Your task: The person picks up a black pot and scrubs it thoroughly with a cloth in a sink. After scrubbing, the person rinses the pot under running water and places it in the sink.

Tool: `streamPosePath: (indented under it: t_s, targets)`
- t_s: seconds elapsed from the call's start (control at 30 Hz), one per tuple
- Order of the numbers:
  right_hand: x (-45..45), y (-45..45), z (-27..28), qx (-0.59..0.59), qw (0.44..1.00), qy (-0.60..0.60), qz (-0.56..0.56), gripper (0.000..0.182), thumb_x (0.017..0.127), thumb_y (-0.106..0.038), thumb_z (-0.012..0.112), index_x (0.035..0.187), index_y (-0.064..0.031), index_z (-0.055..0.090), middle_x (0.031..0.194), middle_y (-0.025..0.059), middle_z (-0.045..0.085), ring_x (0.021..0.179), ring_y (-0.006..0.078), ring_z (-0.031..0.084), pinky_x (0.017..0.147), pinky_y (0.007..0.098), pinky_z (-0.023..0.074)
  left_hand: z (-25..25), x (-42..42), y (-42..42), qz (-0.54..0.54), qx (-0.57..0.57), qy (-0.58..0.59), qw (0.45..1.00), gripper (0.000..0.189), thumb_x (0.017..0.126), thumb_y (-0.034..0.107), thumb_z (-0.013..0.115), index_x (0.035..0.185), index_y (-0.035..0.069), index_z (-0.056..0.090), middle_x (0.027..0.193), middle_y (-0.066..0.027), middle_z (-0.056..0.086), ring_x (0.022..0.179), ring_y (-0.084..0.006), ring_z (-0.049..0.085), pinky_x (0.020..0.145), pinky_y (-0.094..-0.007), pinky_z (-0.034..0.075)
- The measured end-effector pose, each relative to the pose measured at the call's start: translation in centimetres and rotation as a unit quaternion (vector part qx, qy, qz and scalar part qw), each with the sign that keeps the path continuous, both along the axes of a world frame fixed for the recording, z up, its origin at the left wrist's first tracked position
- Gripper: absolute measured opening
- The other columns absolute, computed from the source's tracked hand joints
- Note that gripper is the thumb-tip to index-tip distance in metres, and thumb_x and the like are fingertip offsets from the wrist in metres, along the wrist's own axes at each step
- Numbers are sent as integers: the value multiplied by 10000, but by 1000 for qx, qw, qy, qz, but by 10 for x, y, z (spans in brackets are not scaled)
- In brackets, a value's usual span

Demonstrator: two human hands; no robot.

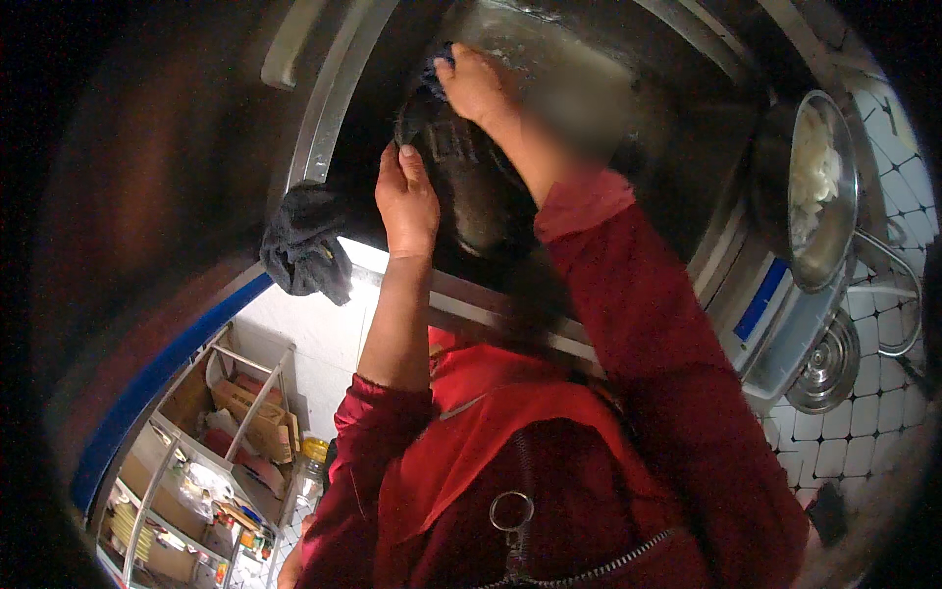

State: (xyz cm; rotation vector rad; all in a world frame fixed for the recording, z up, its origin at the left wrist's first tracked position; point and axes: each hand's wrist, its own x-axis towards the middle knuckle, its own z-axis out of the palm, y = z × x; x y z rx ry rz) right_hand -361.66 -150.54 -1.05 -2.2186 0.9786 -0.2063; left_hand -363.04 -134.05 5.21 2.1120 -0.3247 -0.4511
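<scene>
My right hand grips a bunched dark blue cloth inside a dim, metal-walled enclosure. Closer to me, my left hand has its thumb and fingers pinched on the edge of a thin dark piece, just below the cloth. What this piece is, and how far it extends, is lost in shadow. A crumpled black cloth hangs over the front left corner of the metal rim, left of my left wrist.
On the right, a metal bowl holds pale pieces of food. Beneath it are a translucent plastic bin and a round metal lid near the tiled floor. Shelving with cardboard boxes stands at lower left.
</scene>
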Motion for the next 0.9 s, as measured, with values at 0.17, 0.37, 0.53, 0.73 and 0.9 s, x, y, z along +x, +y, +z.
streamPosePath:
  t_s: [0.17,0.37,0.53,0.73,0.9]
  targets:
    - [-81,-49,-66,-49,994,-73,-66,350,866,-342,523,1038,-47,599,890,173,632,812,347,607,705,453,477,-2,2,2,29,-70,84,994,430,966,304,426,1215,-42,489,1106,-169,597,1003,-226,560,903,-303,410]
    - [-146,-56,-87,-314,948,-2,58,234,827,-237,544,963,-58,608,895,160,622,770,330,600,670,425,477,-14,15,-2,180,-190,305,916,406,960,278,442,1251,-1,484,1172,-106,567,1046,-189,520,931,-289,384]
    - [-154,-67,-87,-179,982,-35,57,279,813,-285,583,937,-36,602,871,137,612,744,311,586,658,416,475,-23,29,6,182,-136,278,933,397,954,282,447,1233,5,501,1190,-102,553,1064,-192,504,919,-304,387]
    - [-105,-5,5,-33,992,-108,54,370,754,-296,688,929,19,605,1086,172,575,962,322,576,863,393,454,-40,48,2,145,22,189,971,455,955,351,410,1174,-31,523,1141,-175,575,1023,-273,536,872,-345,412]
    - [-49,54,21,-150,957,-239,71,310,754,-296,662,858,-10,605,1079,120,572,997,329,537,805,421,444,-49,50,5,22,122,40,991,550,950,422,371,1019,-80,584,974,-274,606,926,-385,576,812,-393,434]
